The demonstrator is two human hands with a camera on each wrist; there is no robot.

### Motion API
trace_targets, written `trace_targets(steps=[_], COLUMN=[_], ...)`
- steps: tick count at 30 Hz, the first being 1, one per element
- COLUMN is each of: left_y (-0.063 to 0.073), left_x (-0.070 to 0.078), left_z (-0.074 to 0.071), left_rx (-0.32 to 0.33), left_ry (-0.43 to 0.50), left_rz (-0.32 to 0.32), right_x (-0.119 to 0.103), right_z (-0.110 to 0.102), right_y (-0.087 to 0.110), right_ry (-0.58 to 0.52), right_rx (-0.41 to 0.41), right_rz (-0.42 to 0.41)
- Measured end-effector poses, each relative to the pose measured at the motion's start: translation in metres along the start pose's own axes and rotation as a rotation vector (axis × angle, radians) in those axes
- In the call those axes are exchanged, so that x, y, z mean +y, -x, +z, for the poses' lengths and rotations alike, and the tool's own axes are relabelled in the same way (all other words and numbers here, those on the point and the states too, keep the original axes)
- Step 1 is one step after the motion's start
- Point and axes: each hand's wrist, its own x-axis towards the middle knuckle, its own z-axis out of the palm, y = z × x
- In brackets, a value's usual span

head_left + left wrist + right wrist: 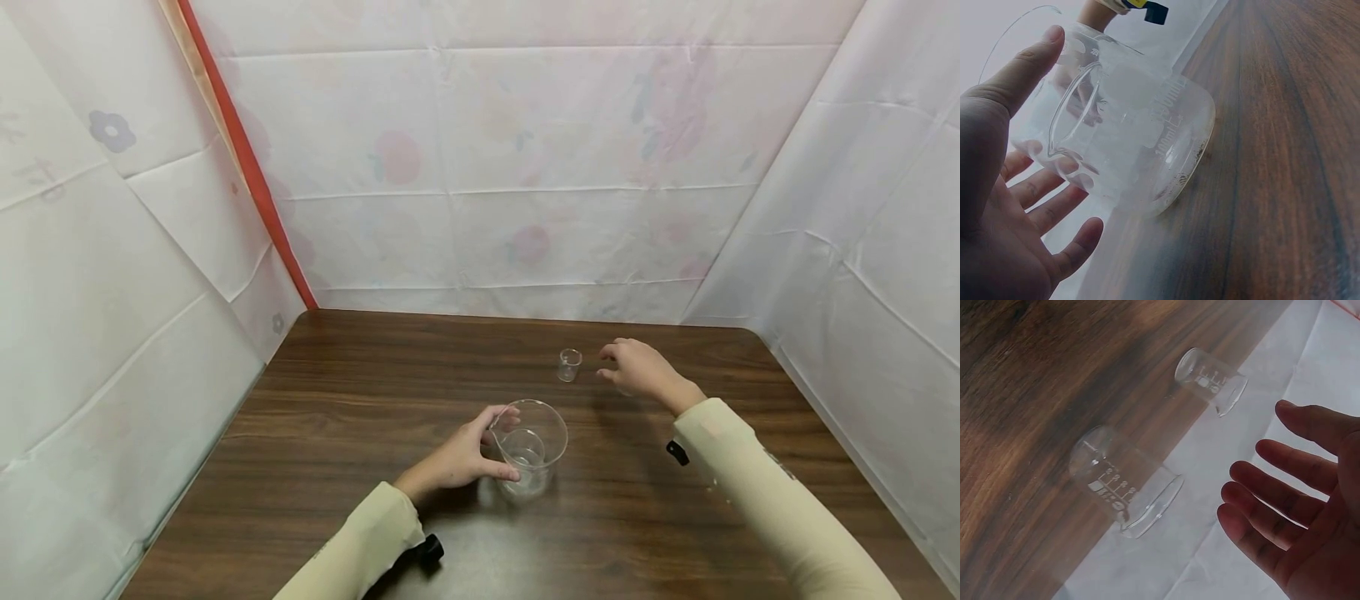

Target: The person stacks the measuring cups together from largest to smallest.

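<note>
A large clear glass beaker (551,454) stands on the table, with a smaller beaker (525,450) nested inside it. My left hand (461,457) grips the large beaker from its left, thumb on the near side and fingers on the far side. White volume marks show on its wall (1166,134) in the left wrist view. Farther back, my right hand (637,367) hovers with relaxed, empty fingers, just right of a tiny beaker (570,367). The right wrist view shows this tiny beaker (1213,381) and a somewhat larger marked beaker (1125,484), mostly hidden by the hand in the head view.
The dark wood-grain table (337,433) meets a white printed sheet (450,167) at its back edge. More sheeting hangs at both sides, with a red strip (247,158) at the back left corner. Black wrist straps (431,550) show at the sleeves.
</note>
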Motion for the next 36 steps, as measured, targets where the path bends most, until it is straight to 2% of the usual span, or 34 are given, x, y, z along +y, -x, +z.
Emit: trace_targets(steps=[9, 24, 30, 36], left_y=[-0.001, 0.000, 0.000, 0.001], left_x=[-0.002, -0.003, -0.003, -0.001], left_z=[0.000, 0.000, 0.000, -0.001], left_rx=[0.006, 0.005, 0.006, 0.002], left_ry=[0.008, 0.007, -0.001, 0.009], left_rz=[-0.018, -0.014, -0.017, -0.018], right_x=[0.013, 0.032, 0.039, 0.045], right_z=[0.002, 0.006, 0.008, 0.011], right_y=[-0.003, -0.005, -0.005, -0.005], right_ry=[0.021, -0.036, -0.026, -0.039], right_rx=[0.004, -0.028, -0.026, -0.076], right_rz=[-0.006, 0.057, 0.043, 0.066])
